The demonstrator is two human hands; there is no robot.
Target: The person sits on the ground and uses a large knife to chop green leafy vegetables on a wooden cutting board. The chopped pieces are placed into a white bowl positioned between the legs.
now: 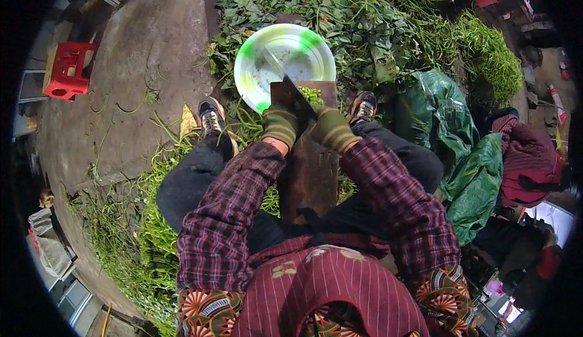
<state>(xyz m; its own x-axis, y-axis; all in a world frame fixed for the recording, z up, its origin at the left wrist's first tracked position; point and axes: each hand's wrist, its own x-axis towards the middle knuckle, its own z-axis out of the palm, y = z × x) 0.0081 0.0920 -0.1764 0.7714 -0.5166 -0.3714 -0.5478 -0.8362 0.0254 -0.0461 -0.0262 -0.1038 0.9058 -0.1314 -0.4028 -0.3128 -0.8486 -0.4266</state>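
Observation:
A long knife lies slanted over the end of a wooden board, its bright tip above a white and green basin. My right hand, in a striped green knit glove, is closed at the knife's near end, where the handle is hidden. My left hand, gloved alike, rests low at the board's left side; its fingers are in dark shadow, and what they hold cannot be told. Small cut green pieces lie on the board, right of the blade and beside my right hand.
Leafy green vines spread behind the basin. Long green stems lie to the left, and more are heaped at the far right. Green plastic sacks stand right of my leg. A red plastic stool stands far left. Another person is at right.

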